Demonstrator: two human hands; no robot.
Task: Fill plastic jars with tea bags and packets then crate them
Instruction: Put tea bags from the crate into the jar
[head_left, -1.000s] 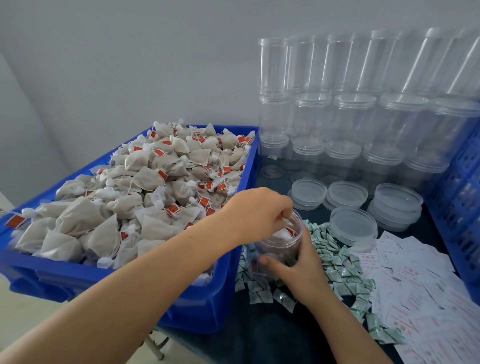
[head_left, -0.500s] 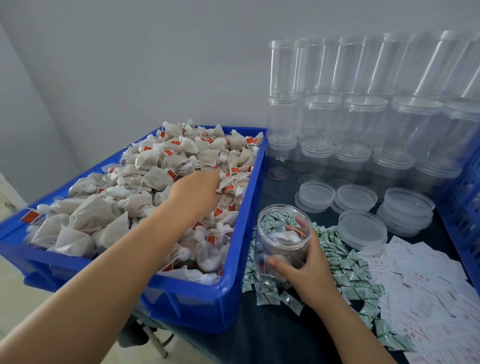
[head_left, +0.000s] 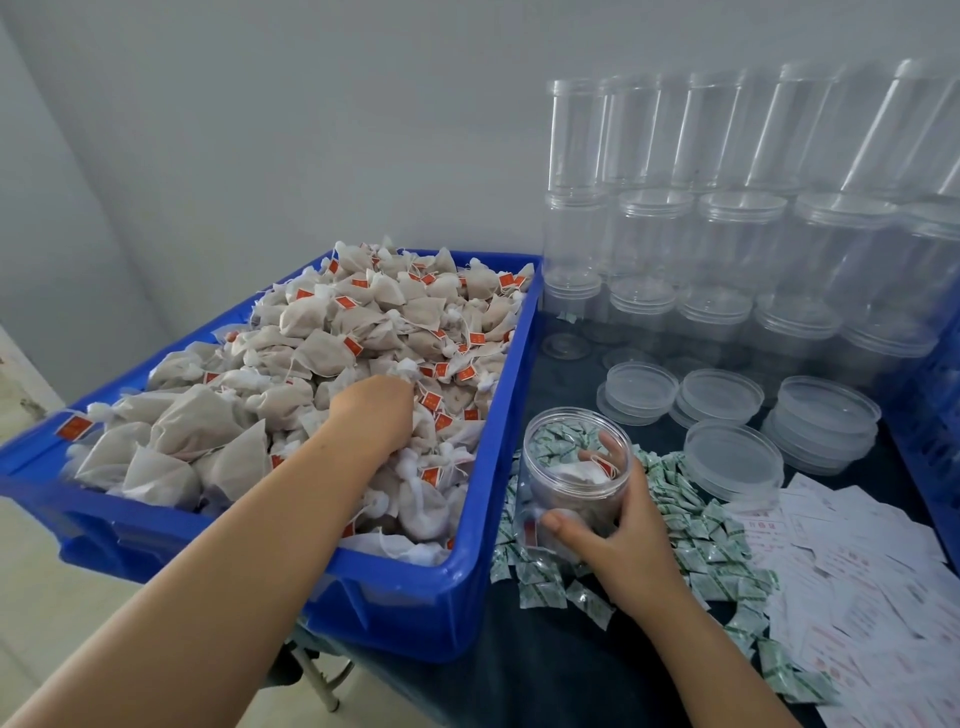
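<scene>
Hands are working at centre frame: one open jar, holding a few tea bags, is sitting at lower centre on green packets, the right hand gripping its side. Four lid stacks are lying behind it. The left hand is digging into tea bags heaping one blue crate; its grasp is hidden.

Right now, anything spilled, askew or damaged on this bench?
Nothing damaged. The small green-and-white packets lie in a loose heap on the dark table, some under the clear plastic jar the right hand grips. Left hand digs in the blue crate.
</scene>
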